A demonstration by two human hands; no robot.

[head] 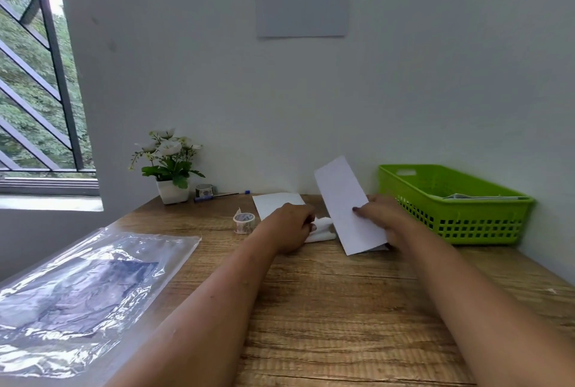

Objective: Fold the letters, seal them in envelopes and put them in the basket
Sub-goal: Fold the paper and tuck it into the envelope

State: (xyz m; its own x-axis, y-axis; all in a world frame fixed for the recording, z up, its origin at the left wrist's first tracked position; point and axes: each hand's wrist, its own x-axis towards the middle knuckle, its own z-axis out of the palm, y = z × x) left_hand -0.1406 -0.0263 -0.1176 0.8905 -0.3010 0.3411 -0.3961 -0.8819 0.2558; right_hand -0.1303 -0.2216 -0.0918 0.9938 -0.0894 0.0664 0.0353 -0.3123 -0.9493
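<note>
basket (485, 224) at right on surface (326, 309), papers inside, likely envelopes; tape roll (244, 222) left of centre; plant pot (172, 191) behind it; plastic sleeve (81, 287) near left.

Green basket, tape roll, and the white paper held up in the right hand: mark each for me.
green basket (466, 228): head view, on its perforated front wall.
tape roll (244, 223): head view, on the roll's outer side.
white paper (343, 196): head view, on the middle of the raised sheet.
right hand (381, 215): head view, on its back.
</note>
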